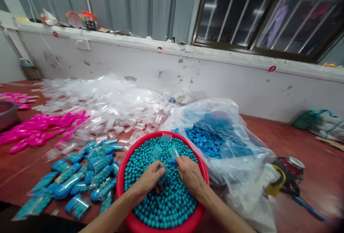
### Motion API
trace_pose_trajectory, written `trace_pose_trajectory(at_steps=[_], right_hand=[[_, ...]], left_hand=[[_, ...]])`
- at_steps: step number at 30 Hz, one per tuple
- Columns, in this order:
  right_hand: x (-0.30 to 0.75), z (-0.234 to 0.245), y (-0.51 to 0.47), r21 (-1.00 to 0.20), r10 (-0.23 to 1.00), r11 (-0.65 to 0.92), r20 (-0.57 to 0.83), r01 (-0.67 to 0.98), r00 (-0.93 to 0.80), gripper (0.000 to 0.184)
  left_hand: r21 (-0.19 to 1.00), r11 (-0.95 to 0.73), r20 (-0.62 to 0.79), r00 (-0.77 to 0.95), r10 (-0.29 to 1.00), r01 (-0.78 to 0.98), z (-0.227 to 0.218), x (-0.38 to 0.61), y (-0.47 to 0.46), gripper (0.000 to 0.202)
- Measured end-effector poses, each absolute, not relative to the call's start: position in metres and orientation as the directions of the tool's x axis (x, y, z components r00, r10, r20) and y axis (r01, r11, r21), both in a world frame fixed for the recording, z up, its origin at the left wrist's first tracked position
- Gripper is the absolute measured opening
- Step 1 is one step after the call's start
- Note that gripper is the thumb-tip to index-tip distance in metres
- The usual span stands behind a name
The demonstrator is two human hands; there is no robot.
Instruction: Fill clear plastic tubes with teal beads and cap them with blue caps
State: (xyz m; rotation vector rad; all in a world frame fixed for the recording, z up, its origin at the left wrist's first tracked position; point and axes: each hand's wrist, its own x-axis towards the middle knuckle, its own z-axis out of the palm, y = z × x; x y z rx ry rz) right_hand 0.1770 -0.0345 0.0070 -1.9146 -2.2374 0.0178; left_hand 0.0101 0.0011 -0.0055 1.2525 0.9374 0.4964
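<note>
In the red basin of teal beads at bottom centre, a clear tube is gripped by the closed fingers of left hand and right hand; it is best kept low over the beads

Packing workshop: heaped clear tubes, beads.

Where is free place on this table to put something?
Free: bare table between the bag of blue caps and the green basket; a strip between pink pieces and filled tubes. Crowded: around the red basin and clear tube pile.
</note>
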Motion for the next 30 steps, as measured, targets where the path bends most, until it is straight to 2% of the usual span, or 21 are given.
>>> trace_pose_trajectory(at_steps=[2, 3, 6, 8, 10, 15, 19, 24, 25, 27, 30], right_hand=[[0.169, 0.004, -0.042, -0.148, 0.964, 0.227, 0.175, 0.963, -0.201, 0.026], [0.165, 0.003, -0.045, -0.192, 0.956, 0.259, 0.188, 0.946, -0.224, 0.026], [0.164, 0.003, -0.048, -0.454, 0.949, 0.302, 0.231, 0.838, -0.217, 0.022], [0.166, 0.006, -0.047, -0.625, 0.959, 0.275, 0.228, 0.731, -0.167, 0.022], [0.168, 0.009, -0.045, -0.719, 0.97, 0.239, 0.209, 0.653, -0.125, 0.025], [0.17, 0.014, -0.045, -0.761, 0.978, 0.205, 0.182, 0.615, -0.1, 0.021], [0.173, 0.014, -0.044, -0.775, 0.969, 0.233, 0.135, 0.588, -0.207, 0.02], [0.163, 0.007, -0.046, -0.63, 0.934, 0.356, 0.248, 0.69, -0.256, 0.024], [0.162, 0.006, -0.047, -0.631, 0.933, 0.36, 0.261, 0.687, -0.249, 0.023], [0.162, 0.009, -0.048, -0.724, 0.944, 0.329, 0.242, 0.606, -0.223, 0.018], [0.168, 0.017, -0.046, -0.928, 0.976, 0.146, 0.079, 0.343, -0.202, 0.025]], left_hand=[[0.955, 0.257, -0.295, 0.556, 0.777, 0.148, -0.006, 0.012, 0.0, 0.036], [0.96, 0.245, -0.276, 0.564, 0.778, 0.132, -0.006, 0.012, -0.001, 0.036], [0.971, 0.224, -0.226, 0.602, 0.766, 0.08, -0.005, 0.011, -0.002, 0.035], [0.973, 0.225, -0.207, 0.618, 0.758, 0.051, -0.004, 0.01, -0.003, 0.037], [0.972, 0.23, -0.203, 0.616, 0.762, 0.035, -0.003, 0.009, -0.004, 0.041], [0.969, 0.244, -0.214, 0.599, 0.771, 0.032, -0.002, 0.008, -0.006, 0.052], [0.975, 0.219, -0.189, 0.607, 0.772, 0.026, 0.0, 0.008, -0.008, 0.044], [0.986, 0.169, -0.15, 0.537, 0.83, 0.014, 0.002, 0.009, -0.009, 0.032], [0.988, 0.155, -0.143, 0.518, 0.843, 0.022, 0.002, 0.009, -0.009, 0.031], [0.988, 0.148, -0.153, 0.49, 0.858, 0.05, 0.003, 0.007, -0.007, 0.03], [0.984, 0.166, -0.173, 0.528, 0.832, 0.062, 0.004, 0.003, -0.005, 0.032]])
